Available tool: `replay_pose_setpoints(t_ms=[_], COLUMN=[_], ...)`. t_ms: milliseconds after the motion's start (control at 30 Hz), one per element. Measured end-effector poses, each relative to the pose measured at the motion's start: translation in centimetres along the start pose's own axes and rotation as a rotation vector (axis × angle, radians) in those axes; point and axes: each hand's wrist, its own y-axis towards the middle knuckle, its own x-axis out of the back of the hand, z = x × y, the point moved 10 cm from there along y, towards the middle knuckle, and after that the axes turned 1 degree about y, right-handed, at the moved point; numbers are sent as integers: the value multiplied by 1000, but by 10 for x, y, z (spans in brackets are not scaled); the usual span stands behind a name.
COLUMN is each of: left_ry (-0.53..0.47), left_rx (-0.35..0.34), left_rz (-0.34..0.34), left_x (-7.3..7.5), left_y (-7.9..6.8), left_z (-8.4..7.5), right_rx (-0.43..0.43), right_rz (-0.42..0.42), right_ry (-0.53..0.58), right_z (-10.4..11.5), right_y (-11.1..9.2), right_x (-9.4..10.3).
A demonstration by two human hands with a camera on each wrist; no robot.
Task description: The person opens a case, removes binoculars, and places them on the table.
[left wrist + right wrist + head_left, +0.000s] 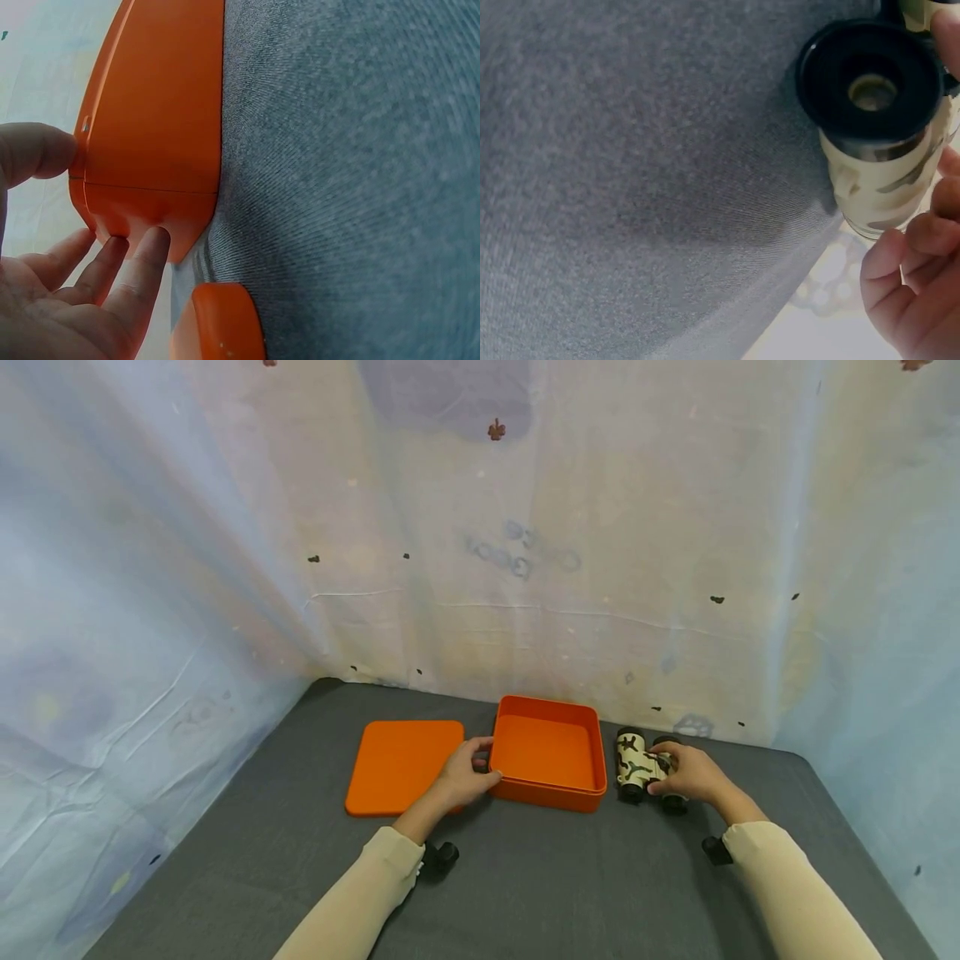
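An open orange box (551,752) with rounded corners stands near the back of the table. My left hand (462,774) is at its left side; in the left wrist view the extended fingers (142,270) touch the wall and the thumb (41,150) rests at the rim. Right of the box lies a pair of camouflage binoculars (636,762) with black ends. My right hand (693,772) holds its right barrel, thumb at the near side and fingers at the far side. Close up, one black eyepiece (870,82) faces the right wrist camera, beside curled fingers (922,247).
A flat orange lid (405,764) lies left of the box, partly behind my left hand. The grey cloth-covered table (570,885) runs back to a pale patterned curtain (570,527), which also hangs at both sides. Black wrist cameras hang under both sleeves.
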Motion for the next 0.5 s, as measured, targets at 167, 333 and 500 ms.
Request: replay_pose_setpoints(t_ms=[167, 333, 500], left_ry=[-7, 37, 168], left_rx=[2, -26, -134], left_rz=[3, 0, -54], left_x=[3, 9, 30], left_y=[0, -2, -6], left_z=[-1, -5, -27], right_rx=[20, 34, 36], right_rz=[-71, -154, -194], right_ry=[10, -31, -55], right_z=[10, 26, 43], right_y=[1, -5, -14], right_x=[9, 25, 41])
